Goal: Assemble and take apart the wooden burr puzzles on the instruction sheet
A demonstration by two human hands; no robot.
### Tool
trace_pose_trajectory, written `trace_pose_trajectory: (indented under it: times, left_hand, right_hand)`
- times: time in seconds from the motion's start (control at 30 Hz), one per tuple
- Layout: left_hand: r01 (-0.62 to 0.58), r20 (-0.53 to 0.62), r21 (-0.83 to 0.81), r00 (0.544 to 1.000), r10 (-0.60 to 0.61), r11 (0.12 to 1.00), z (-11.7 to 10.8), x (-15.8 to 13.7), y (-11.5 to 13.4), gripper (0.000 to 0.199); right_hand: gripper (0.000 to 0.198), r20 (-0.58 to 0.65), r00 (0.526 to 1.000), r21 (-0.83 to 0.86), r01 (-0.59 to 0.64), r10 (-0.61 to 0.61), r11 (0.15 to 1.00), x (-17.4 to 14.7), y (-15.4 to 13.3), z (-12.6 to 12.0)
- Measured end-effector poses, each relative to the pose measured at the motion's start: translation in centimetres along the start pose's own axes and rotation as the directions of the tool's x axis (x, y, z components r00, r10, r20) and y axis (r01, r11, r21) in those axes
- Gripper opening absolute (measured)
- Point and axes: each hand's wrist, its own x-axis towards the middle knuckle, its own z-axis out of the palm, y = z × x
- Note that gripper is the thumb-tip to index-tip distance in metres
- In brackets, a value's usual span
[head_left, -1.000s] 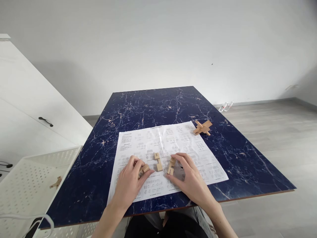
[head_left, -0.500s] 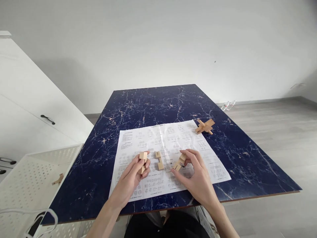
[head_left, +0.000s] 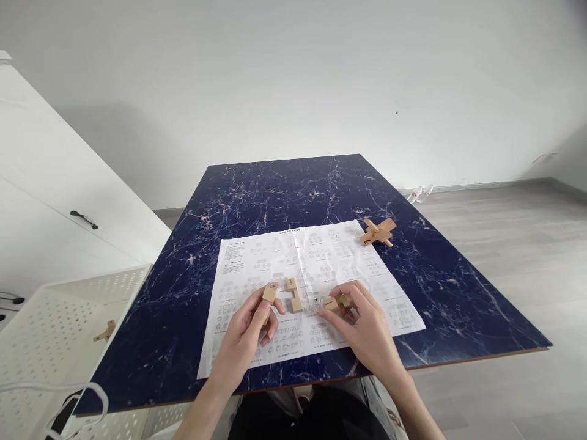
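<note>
Much of the left wooden block (head_left: 269, 294) was hidden from you: its squared end stood clear above your thumb, carrying a dark mark too small to read, while the rest was lost among the fingers. The right wooden block (head_left: 331, 303) was partly covered too, its right end running in under your fingers. The print on the white sheet (head_left: 238, 287) beneath your hands was too faint and fine to make out, and your forearms were cut off at the near edge of the view. Your left hand (head_left: 245, 324) was closed lightly on its block, thumb against the near side, with the other fingers curled loosely and spread to the right. Your right hand (head_left: 367, 324) pinched its block between thumb and fingers, the block lying roughly sideways over the right half of the sheet. Between your hands, touched by neither, a notched wooden block (head_left: 294, 295) lay on the sheet, its narrow middle joining two thicker ends. At the sheet's far right corner, a cross-shaped wooden assembly (head_left: 378, 232) sat on the dark blue table (head_left: 275, 195), with some of its pieces hiding others.
</note>
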Motion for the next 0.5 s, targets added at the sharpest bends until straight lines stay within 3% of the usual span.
trace_pose_trajectory:
  times: [0.5]
  left_hand:
    - [0.010,-0.088,0.081,0.996,-0.002,0.997,0.32,-0.74,0.05,0.026]
  right_hand:
    - [0.024,-0.006,1.000,0.028,-0.022,0.022,0.999,-0.07,0.34,-0.26]
